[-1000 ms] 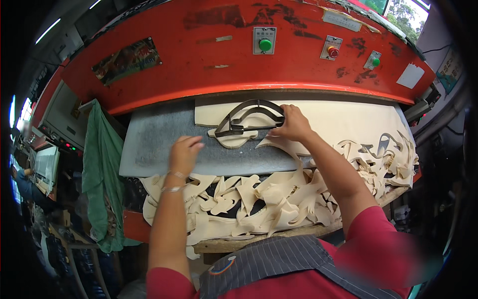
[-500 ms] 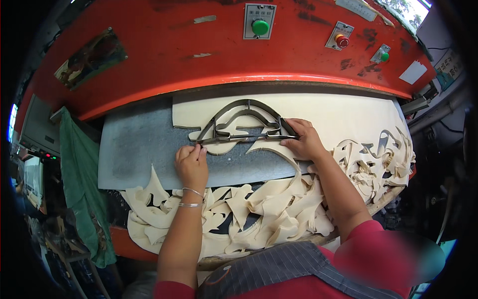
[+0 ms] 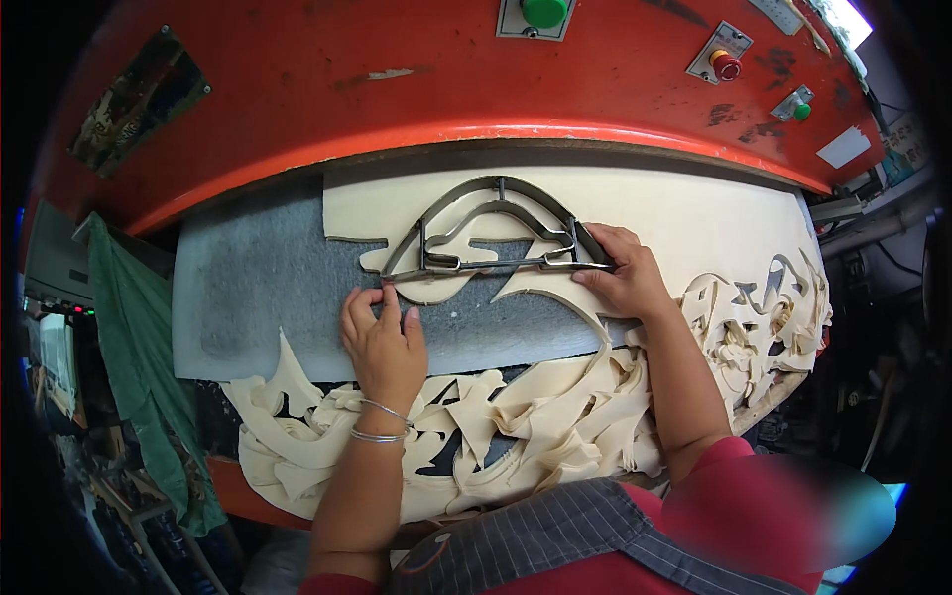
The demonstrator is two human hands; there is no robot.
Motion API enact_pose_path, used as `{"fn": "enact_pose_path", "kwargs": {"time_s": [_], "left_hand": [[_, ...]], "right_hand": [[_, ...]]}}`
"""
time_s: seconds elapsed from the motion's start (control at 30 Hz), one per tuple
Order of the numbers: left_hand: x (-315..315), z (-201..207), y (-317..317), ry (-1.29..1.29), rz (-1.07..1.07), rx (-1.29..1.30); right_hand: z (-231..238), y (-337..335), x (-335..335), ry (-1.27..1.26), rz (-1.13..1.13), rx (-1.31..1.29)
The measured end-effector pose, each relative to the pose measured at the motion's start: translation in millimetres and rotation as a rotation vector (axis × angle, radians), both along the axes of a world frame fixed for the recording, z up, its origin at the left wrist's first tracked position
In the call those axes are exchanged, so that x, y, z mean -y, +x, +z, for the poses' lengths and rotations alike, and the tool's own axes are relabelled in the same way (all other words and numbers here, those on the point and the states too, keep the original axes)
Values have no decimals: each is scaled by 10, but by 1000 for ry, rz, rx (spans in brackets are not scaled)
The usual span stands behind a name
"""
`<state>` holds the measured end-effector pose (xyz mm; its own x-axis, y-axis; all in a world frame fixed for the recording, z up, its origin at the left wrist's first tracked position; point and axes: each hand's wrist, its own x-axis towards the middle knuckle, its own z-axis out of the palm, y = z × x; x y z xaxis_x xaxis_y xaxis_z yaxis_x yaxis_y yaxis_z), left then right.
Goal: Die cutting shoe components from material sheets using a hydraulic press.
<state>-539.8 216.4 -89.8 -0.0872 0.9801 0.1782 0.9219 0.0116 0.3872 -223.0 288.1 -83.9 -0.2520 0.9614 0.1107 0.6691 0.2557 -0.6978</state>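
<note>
A dark metal cutting die, arched along its far side with a smaller arch inside, lies over the edge of a cream sheet and the grey board. My right hand grips its right end, thumb on the near side and fingers behind. At the die's left corner, my left hand has its fingers apart; a fingertip reaches the corner, and nothing is held. Below the die's lower bar shows a rounded cream piece, partly covered by the die.
Cream offcuts heap along the near edge and up the right side. Behind the sheet stands a red machine front with a green button and a red knob. A green cloth hangs at left.
My left fingers have loosened from the die's left corner and spread, the hand lower. My right hand keeps its grip. The whole view has shifted slightly.
</note>
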Motion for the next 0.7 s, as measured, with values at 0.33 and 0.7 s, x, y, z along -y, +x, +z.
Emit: {"fn": "enact_pose_path", "kwargs": {"time_s": [0.33,0.7], "left_hand": [[-7,73,50,-25,-15,-17],[3,84,57,67,-56,-30]], "right_hand": [[6,25,-17,-6,29,-42],[-66,115,-13,38,77,-80]]}}
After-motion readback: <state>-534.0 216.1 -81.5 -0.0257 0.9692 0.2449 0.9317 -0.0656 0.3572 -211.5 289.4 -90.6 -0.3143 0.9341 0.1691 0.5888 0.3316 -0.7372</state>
